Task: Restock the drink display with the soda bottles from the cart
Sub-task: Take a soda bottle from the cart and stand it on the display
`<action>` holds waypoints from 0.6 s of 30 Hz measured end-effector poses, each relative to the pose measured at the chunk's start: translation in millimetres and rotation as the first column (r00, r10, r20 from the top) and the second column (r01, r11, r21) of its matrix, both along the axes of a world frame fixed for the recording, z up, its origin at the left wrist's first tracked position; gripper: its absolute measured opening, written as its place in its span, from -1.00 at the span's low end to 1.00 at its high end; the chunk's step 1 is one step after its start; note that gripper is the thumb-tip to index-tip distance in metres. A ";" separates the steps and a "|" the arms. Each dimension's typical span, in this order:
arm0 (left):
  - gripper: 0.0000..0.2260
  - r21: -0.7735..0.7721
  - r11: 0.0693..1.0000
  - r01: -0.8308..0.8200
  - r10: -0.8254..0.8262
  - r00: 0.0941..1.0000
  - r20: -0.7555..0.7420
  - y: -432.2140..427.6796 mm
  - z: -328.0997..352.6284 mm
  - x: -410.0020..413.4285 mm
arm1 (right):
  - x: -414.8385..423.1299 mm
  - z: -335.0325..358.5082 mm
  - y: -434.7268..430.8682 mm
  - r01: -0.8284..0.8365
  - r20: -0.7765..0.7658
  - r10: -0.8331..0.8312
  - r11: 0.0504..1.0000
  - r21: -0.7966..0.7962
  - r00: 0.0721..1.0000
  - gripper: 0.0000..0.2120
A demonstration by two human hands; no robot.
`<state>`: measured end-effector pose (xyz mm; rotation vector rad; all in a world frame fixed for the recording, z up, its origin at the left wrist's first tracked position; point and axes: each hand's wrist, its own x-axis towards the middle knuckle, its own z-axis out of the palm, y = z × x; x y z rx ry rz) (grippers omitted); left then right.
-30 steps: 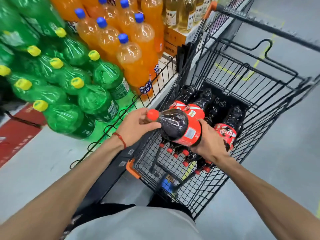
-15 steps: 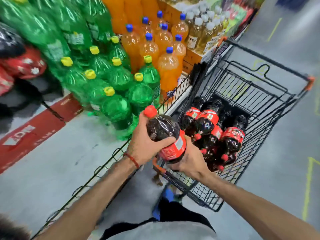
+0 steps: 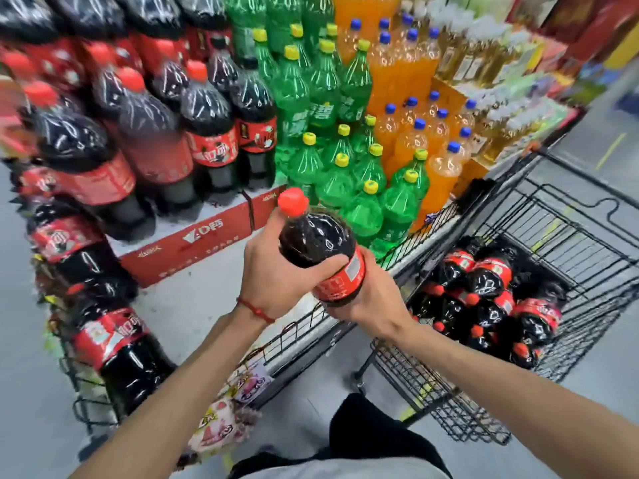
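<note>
Stock on drink display (image 3: 193,236), red-fronted base, three colour blocks left to right:
- cola bottles (image 3: 207,133), red caps, two tiers or more; left side blurred, count cannot be told.
- green bottles (image 3: 311,98), yellow caps, at least a dozen showing across two tiers.
- orange bottles (image 3: 408,70), blue caps, at least a dozen across two tiers.

Cart (image 3: 570,209), one, black wire, standing just beside the display's right end. Its near half holds a heap of cola bottles (image 3: 484,281), at least six, lying on their sides and too tangled for an exact count; its far half is bare wire.

Floor (image 3: 186,312), grey: an open strip runs between the red base and a low wire rail (image 3: 304,326), and more lies to the right of the cart.

Soda bottle (image 3: 314,240), one, red cap up, slightly tilted, carried in the air above the wire rail between cart and display, touching neither.

Hands, two:
- left hand (image 3: 269,274) wraps the bottle's shoulder, fingers curled round the front.
- right hand (image 3: 377,305) clasps the lower body at the red label.

Bracelet (image 3: 256,310), one, red cord, on the left wrist.
</note>
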<state>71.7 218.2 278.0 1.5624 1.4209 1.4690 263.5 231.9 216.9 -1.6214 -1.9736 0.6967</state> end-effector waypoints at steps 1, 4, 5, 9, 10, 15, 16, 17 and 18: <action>-0.41 0.009 1.000 -0.026 0.026 1.000 -0.001 -0.3 4.0 -9.5 | -10.2 4.9 5.3 -0.021 0.010 0.021 1.000 0.021 1.000 0.09; -0.39 0.036 0.997 -0.073 0.073 0.997 0.009 2.6 12.1 -30.6 | -31.5 14.8 19.9 -0.058 0.045 0.056 0.997 0.054 0.997 0.10; -0.39 0.041 0.996 -0.085 0.085 0.996 0.008 4.8 13.9 -35.5 | -36.4 16.7 24.9 -0.064 0.049 0.061 0.996 0.062 0.997 0.11; -0.35 0.065 0.987 -0.147 0.147 0.989 0.002 19.7 13.4 -56.0 | -63.0 13.0 55.6 -0.086 0.034 0.084 0.994 0.064 0.996 0.12; -0.32 0.062 0.986 -0.152 0.152 0.988 -0.005 22.7 12.6 -57.8 | -66.8 10.7 60.5 -0.086 0.022 0.084 0.994 0.065 0.996 0.09; -0.31 -0.003 0.988 -0.151 0.150 0.979 -0.138 67.2 -4.9 -74.6 | -99.2 -25.6 100.3 -0.023 -0.087 0.022 1.000 -0.011 0.996 -0.05; -0.29 -0.014 0.988 -0.153 0.148 0.970 -0.195 79.5 -8.9 -76.2 | -105.9 -34.8 109.1 -0.007 -0.119 0.003 0.999 -0.032 0.993 -0.08; -0.27 -0.030 0.987 -0.161 0.148 0.955 -0.258 93.0 -13.8 -76.9 | -111.5 -46.9 120.3 0.005 -0.157 -0.014 0.998 -0.060 0.987 -0.10; -0.25 -0.044 0.986 -0.163 0.142 0.939 -0.313 106.1 -19.9 -77.0 | -116.3 -58.4 130.6 0.014 -0.198 -0.030 0.996 -0.084 0.980 -0.12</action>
